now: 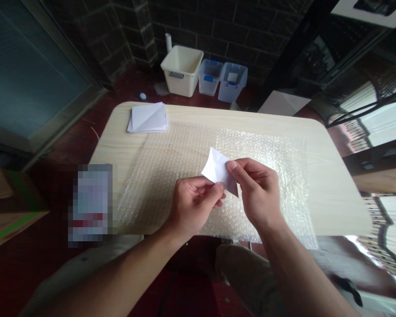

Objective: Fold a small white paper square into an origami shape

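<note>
A pale wood-grain table (339,193) bears a broad sheet of bubble wrap (165,167), overhanging towards four o'clock; stacked white paper (148,116) lies at ten.

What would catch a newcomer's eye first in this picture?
First, the creased white paper at mid-picture, held in both the left grip and the right grip. Next, the shiny bubble wrap spread beneath them over the wood-grain table. Then the stack of white paper sheets near the table's far left corner.
</note>
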Demonstrator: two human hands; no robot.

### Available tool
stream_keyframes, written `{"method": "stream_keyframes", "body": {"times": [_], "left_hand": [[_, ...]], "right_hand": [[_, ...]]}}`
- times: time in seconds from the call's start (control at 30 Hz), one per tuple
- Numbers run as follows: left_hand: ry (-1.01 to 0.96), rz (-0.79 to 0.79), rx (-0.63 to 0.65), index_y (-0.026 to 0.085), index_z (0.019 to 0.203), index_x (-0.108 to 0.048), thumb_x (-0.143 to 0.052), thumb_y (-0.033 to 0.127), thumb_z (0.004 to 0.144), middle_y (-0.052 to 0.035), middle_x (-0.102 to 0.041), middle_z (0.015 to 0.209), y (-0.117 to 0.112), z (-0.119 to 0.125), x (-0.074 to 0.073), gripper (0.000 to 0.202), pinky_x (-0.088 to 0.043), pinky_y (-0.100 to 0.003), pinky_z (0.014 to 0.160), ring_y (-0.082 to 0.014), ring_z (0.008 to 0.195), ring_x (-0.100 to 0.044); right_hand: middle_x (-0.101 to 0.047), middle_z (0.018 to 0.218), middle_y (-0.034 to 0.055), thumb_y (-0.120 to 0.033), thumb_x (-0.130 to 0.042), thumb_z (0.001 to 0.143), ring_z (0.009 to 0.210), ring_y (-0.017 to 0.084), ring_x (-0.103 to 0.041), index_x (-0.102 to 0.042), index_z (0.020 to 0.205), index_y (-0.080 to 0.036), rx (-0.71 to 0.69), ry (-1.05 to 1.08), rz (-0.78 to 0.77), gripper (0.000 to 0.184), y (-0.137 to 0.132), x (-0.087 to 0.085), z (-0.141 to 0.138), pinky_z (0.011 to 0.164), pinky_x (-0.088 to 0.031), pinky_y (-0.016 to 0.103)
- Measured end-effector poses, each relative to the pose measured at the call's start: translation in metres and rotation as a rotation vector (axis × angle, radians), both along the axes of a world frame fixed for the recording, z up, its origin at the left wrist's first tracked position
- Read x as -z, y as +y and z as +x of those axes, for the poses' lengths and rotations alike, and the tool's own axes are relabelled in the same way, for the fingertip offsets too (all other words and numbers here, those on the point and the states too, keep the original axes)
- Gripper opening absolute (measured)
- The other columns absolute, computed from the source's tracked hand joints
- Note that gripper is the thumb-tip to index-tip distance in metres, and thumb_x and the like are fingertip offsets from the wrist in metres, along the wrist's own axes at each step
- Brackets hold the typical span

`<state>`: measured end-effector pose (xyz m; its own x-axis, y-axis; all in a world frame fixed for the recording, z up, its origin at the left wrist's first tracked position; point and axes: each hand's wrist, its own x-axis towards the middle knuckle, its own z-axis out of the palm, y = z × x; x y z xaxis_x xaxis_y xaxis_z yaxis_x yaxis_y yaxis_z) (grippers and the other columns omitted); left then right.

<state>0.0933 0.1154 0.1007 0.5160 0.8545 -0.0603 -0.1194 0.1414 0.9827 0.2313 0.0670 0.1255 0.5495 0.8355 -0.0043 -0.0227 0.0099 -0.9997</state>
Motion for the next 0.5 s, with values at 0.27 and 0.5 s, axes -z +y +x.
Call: {"method": "stream_keyframes", "body": {"times": [0.27, 0.5], "left_hand": [[0.006, 0.002, -0.027, 0.017, 0.069, -0.076, -0.076, 0.026, 0.090, -0.0017, -0.073, 0.062, 0.0029, -0.0015, -0.0001, 0.023, -0.053, -0.022, 0.052, -0.0115, 0.053, -0.065], [0.025, -0.033, -0.051, 0.017, 0.070, -0.077, -0.077, 0.031, 0.089, -0.0035, -0.074, 0.062, 0.0028, -0.0075, -0.0027, 0.023, -0.052, -0.024, 0.050, -0.0134, 0.051, -0.065]], "right_hand": [[-0.069, 0.068, 0.0008, -0.042, -0.088, 0.085, 0.055, 0.013, -0.063, -0.073, 0.081, -0.018, -0.180, 0.113, 0.019, 0.029, 0.0017, -0.0021, -0.0043, 0.051, -0.051, 0.026], [-0.061, 0.055, -0.0004, -0.046, -0.080, 0.093, 0.049, 0.011, -0.052, -0.071, 0.066, -0.018, -0.146, -0.070, 0.006, 0.039, 0.0036, -0.0051, -0.0080, 0.045, -0.039, 0.025]]}}
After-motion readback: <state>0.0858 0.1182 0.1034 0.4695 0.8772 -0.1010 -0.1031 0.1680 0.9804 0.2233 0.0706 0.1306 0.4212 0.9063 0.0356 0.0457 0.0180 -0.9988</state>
